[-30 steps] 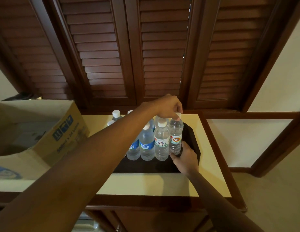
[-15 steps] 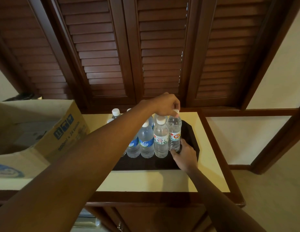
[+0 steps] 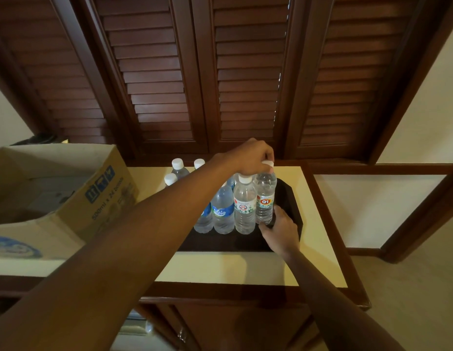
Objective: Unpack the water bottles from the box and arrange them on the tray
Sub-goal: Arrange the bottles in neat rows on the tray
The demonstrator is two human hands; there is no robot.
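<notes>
Several clear water bottles with white caps stand on a dark tray (image 3: 291,198) on the cream counter. The rightmost bottle (image 3: 265,198), with an orange-labelled band, is held at both ends. My left hand (image 3: 248,158) reaches across from the left and grips its cap. Around the base of that bottle my right hand (image 3: 281,230) is curled, resting on the tray. Beside it stand a white-labelled bottle (image 3: 244,206) and a blue-labelled bottle (image 3: 222,209). More bottles (image 3: 177,165) stand behind, partly hidden by my left arm. The open cardboard box (image 3: 68,188) sits at the left.
The counter (image 3: 319,224) has a dark wooden rim, with its right edge close to the tray. Dark louvred shutters (image 3: 245,84) rise just behind the bottles. A cabinet door (image 3: 207,325) lies below the counter front.
Both hands stay on the rightmost bottle, which stays in its place on the tray. Only the view has shifted slightly.
</notes>
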